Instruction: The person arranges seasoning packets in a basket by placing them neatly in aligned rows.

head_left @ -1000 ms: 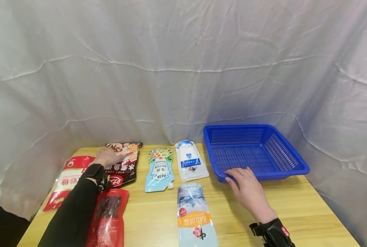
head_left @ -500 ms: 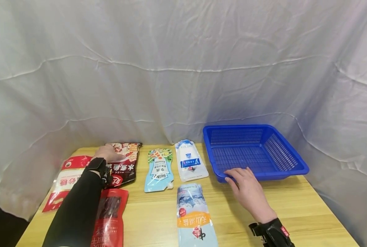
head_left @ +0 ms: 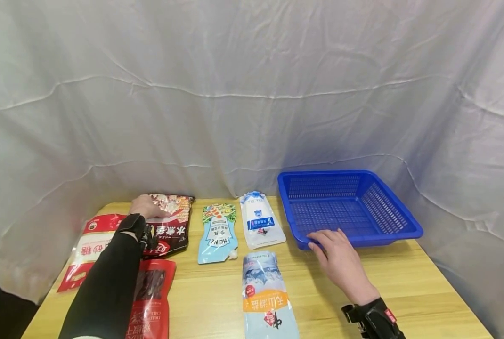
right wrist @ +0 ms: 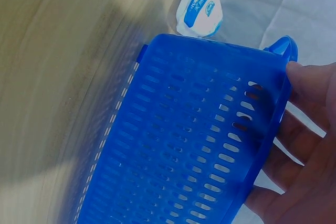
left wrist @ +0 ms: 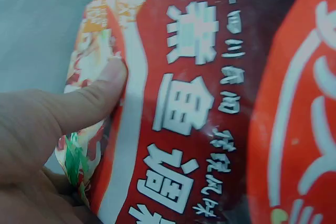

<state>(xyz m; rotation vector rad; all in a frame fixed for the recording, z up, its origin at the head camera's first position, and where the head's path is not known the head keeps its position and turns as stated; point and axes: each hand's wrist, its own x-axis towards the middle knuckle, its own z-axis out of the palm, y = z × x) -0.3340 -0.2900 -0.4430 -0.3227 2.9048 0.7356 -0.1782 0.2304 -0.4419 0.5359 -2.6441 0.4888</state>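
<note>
At the table's back left my left hand point(head_left: 145, 207) grips the left edge of a dark red seasoning packet point(head_left: 176, 228). In the left wrist view the thumb lies on the packet's point(left wrist: 184, 77) printed face, and the other fingers are mostly hidden behind it. On the right, my right hand point(head_left: 341, 263) holds the near left corner of a blue plastic basket point(head_left: 383, 207) by its rim. The right wrist view shows the thumb on the outside of the basket point(right wrist: 173, 108) and the fingers curled over the rim. Nothing lies inside the basket.
A white and red sugar bag point(head_left: 93, 247) and a red bag of dried chillies point(head_left: 154, 292) lie partly under my left sleeve. Mid-table are a Heinz pouch point(head_left: 219, 235), a white pouch point(head_left: 261, 221) and a blue and orange pouch point(head_left: 269, 296). A grey curtain point(head_left: 252, 132) encloses the table.
My left hand has slid back and left across the packet, from lying over its face to gripping its left edge. The right hand and basket stay put.
</note>
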